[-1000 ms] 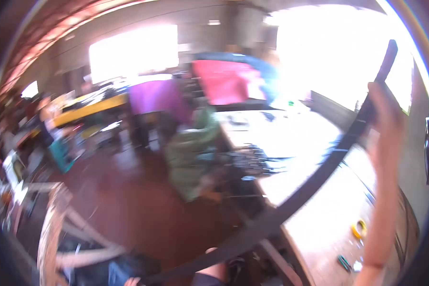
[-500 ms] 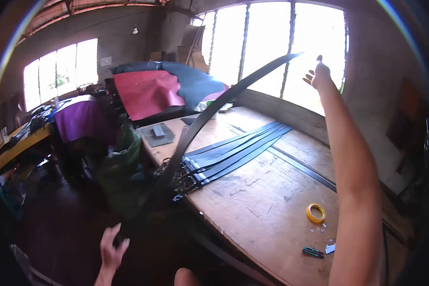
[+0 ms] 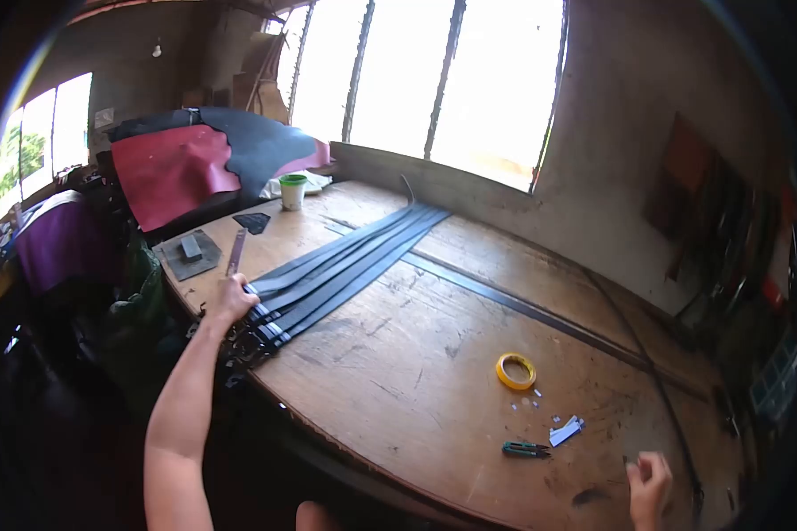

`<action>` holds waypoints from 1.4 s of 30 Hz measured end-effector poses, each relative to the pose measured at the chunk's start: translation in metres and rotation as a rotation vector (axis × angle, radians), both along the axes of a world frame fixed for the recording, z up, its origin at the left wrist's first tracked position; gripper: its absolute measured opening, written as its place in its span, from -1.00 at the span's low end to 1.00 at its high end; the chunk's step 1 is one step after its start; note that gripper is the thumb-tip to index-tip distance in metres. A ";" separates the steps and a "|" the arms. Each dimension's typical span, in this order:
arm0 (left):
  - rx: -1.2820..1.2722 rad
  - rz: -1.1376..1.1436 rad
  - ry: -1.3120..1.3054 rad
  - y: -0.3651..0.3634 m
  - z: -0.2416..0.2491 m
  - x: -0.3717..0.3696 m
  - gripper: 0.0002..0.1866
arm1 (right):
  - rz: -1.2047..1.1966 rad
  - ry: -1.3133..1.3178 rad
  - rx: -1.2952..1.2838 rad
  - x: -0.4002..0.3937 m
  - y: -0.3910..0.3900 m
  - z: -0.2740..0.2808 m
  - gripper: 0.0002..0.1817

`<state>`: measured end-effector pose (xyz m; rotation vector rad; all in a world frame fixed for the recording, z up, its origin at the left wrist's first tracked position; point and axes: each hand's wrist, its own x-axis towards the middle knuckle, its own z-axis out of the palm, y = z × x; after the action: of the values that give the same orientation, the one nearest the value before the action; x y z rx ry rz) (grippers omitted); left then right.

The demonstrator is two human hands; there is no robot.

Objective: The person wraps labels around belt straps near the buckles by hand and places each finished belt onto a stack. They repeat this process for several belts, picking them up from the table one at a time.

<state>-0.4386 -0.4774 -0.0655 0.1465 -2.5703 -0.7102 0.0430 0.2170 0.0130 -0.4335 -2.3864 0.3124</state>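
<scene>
Several long black straps (image 3: 354,257) lie side by side on the wooden table, their metal buckles (image 3: 243,350) at its near left edge. My left hand (image 3: 232,299) is closed around a strap at the buckle end of the bundle; a brownish strip (image 3: 237,252) sticks up beyond it. One strap's tip curls up at the far end. At the lower right, my right hand (image 3: 650,485) is low over the table with fingers curled, a tiny dark thing at its fingertips that I cannot make out.
Yellow tape roll (image 3: 515,372), green snips (image 3: 525,450) and white paper pieces (image 3: 566,431) lie near my right hand. Another flat strap (image 3: 522,308) crosses the table. A dark cord (image 3: 651,367) runs down the right. Behind stand a green-lidded cup (image 3: 293,191) and red sheets (image 3: 173,173).
The strap that hung in the air is down on the bundle. My left hand has risen to the buckle end and closed. My right hand has dropped from the window to the lower right and curled.
</scene>
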 end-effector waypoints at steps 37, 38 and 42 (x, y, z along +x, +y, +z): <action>-0.283 -0.052 -0.080 -0.039 0.066 0.044 -0.48 | 0.747 0.306 0.208 -0.027 -0.179 0.110 -0.74; -0.232 -0.024 -0.135 -0.027 0.078 0.057 -0.49 | 0.804 0.330 0.223 -0.028 -0.199 0.121 -0.74; 0.322 -0.154 -0.177 -0.057 0.075 0.087 -0.55 | 0.906 0.371 0.272 -0.054 -0.247 0.143 -0.74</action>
<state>-0.3514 -0.5344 0.0097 0.1191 -2.6341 -1.2179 -0.0115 -0.0298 0.1560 0.7929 -2.0678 0.4063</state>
